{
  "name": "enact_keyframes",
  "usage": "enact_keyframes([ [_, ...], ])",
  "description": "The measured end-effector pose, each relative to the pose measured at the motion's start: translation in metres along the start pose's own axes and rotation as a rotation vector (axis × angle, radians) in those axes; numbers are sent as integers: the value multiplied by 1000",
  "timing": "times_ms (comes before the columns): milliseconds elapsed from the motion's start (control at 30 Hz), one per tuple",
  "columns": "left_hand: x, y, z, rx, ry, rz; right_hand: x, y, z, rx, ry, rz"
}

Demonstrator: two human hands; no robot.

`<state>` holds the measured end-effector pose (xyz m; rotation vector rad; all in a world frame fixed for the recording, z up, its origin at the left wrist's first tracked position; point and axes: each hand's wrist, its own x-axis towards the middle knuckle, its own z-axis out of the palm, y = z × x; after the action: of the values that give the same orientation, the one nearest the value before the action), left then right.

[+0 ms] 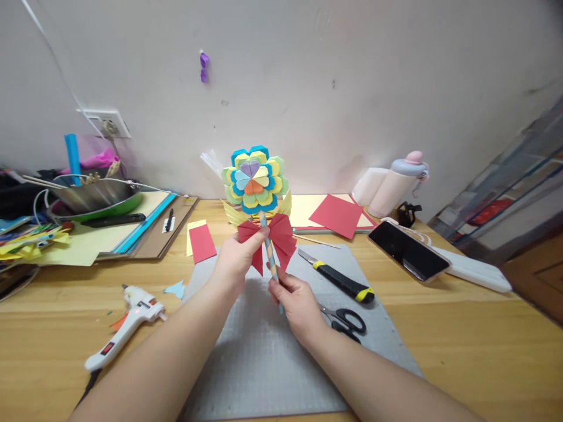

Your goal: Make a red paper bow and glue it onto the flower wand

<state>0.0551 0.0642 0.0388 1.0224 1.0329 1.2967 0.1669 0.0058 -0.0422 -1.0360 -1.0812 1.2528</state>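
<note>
Your left hand (234, 261) pinches the red bow (285, 235) against the striped stem (270, 255), your right hand (299, 302) grips lower; the flower (255, 179) at twelve o'clock looks complete, the bow's fixing unclear.

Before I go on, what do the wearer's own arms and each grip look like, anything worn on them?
The left grip and right grip are bare hands, ungloved, with no ring showing, though some fingers are hidden. The left forearm and right forearm show no sleeve, watch, bracelet, cable or marking; the upper arms are out of frame.
</note>
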Motion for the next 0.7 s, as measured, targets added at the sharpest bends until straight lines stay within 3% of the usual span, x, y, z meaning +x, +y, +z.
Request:
enact_keyframes([
  [500, -7, 0, 5, 6, 48, 78, -5, -2, 4, 47, -21, -4],
  [700, 10, 9, -7, 93, 34, 68, 0, -3, 1, 86, 13, 67],
])
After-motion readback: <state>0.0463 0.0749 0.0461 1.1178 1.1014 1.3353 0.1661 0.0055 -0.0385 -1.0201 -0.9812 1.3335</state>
